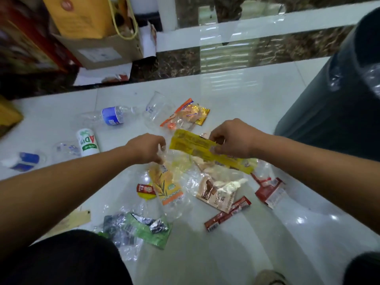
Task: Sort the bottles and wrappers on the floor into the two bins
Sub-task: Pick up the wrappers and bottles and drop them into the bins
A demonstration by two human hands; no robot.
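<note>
Two hands are seen over a pile of wrappers on the white floor (226, 95). A long yellow wrapper (197, 146) is pinched by the fingers (214, 149) of the right hand (234, 138) and is held up above the pile. A bit of clear plastic (164, 153) is pinched by the fingers of the left hand (147, 148), and an orange and yellow wrapper (167, 186) is seen just under it.

More wrappers are spread below the hands: a brown one (213, 194), two red ones (227, 213) (269, 191) and a green and silver one (144, 227). A clear bottle with a blue label (112, 116) and a white bottle with green letters (87, 141) are laid on their sides to the left, well apart from the pile. Bare floor is left open at the bottom right and past the pile, toward the dark edge strip.

One dark bin (333, 95) is cut off at the right edge, with a clear bag at its rim. Boxes (98, 50) are stacked at the top left, off the white floor. Small words on the wrappers cannot be read. Dark knees are seen at the bottom corners.
</note>
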